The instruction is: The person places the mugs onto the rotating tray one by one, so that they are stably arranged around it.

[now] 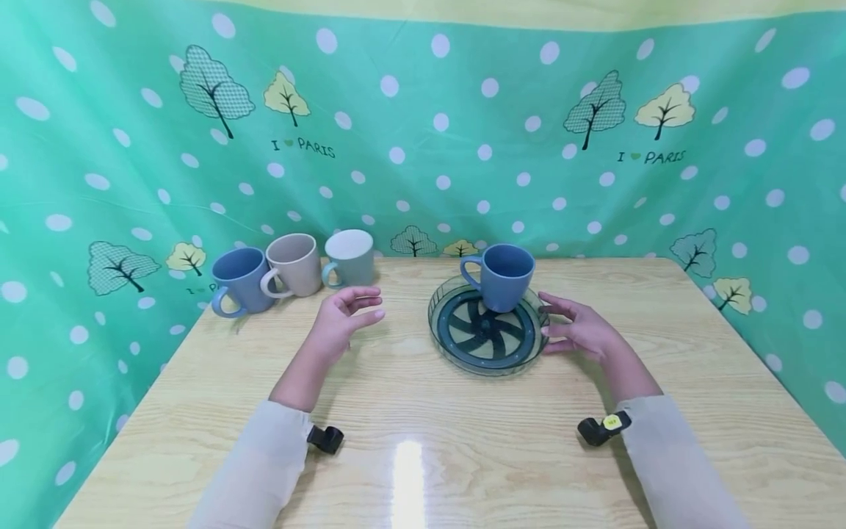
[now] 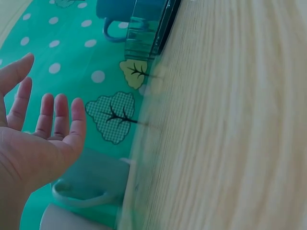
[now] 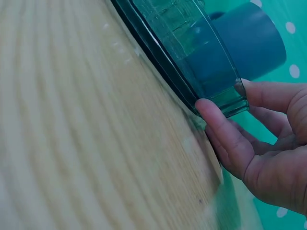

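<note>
A round see-through turntable tray (image 1: 485,364) with a dark fan-pattern base stands on the wooden table. Inside it, toward the back, a blue mug (image 1: 505,283) sits upright with its handle pointing left. My right hand (image 1: 581,330) holds the tray's right edge; in the right wrist view a digit (image 3: 268,93) meets the rim while other fingers (image 3: 223,129) lie lower against the outer wall. My left hand (image 1: 340,319) hovers over the table left of the tray, fingers loosely bent, with nothing in it. The left wrist view shows its bare palm (image 2: 38,153).
Three mugs line the table's back left: a blue one (image 1: 243,283), a greyish-pink one (image 1: 294,261) and a pale blue-green one (image 1: 350,261), closest to my left hand. A green dotted curtain (image 1: 423,147) hangs behind the wooden table (image 1: 463,448) and along its sides.
</note>
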`<state>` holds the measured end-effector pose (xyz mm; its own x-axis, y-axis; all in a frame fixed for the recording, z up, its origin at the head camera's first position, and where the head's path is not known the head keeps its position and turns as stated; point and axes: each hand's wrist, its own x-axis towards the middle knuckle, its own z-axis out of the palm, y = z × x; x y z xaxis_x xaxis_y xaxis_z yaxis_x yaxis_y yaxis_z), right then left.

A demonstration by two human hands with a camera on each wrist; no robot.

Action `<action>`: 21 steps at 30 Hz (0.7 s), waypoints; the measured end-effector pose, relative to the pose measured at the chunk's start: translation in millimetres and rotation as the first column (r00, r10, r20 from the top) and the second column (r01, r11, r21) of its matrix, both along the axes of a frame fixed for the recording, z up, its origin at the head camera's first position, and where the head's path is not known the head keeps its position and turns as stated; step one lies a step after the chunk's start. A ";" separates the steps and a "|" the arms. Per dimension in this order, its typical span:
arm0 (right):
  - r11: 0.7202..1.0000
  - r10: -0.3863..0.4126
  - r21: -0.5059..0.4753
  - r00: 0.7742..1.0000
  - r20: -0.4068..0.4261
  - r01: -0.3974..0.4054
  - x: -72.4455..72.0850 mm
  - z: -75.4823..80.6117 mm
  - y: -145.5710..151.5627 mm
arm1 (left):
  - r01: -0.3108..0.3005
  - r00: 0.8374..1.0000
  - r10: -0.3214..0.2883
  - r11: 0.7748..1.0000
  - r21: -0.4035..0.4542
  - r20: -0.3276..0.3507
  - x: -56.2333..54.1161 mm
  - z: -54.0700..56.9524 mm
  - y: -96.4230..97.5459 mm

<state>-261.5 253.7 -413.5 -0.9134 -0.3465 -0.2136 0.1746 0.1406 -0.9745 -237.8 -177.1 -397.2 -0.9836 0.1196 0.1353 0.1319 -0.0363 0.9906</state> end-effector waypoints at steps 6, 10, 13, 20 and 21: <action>1.000 0.010 -0.014 1.000 -0.008 -0.010 4.5 -1.6 -0.6 | -0.009 1.000 0.008 1.000 -0.011 -0.015 6.7 1.6 -7.4; 1.000 -0.010 0.002 1.000 -0.001 0.010 7.2 -2.1 -0.6 | -0.020 0.999 0.019 1.000 -0.015 -0.031 10.2 2.9 -13.3; 1.000 -0.022 0.015 1.000 0.002 0.022 9.1 -2.1 -0.6 | -0.024 0.999 0.024 1.000 -0.003 -0.046 14.0 4.4 -17.2; 1.000 -0.025 -0.002 1.000 -0.009 0.025 10.8 -4.5 -0.1 | -0.047 0.994 0.051 0.998 0.038 -0.099 18.2 3.1 -24.4; 1.000 -0.028 -0.001 1.000 -0.011 0.028 11.0 -5.2 -0.2 | -0.058 0.993 0.063 0.997 0.047 -0.104 18.7 2.7 -25.0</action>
<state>-250.5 253.6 -418.7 -0.9251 -0.3210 -0.2030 0.1675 0.1350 -0.9766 -219.1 -202.0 -394.5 -0.9688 0.0523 0.2423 0.2386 -0.0677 0.9688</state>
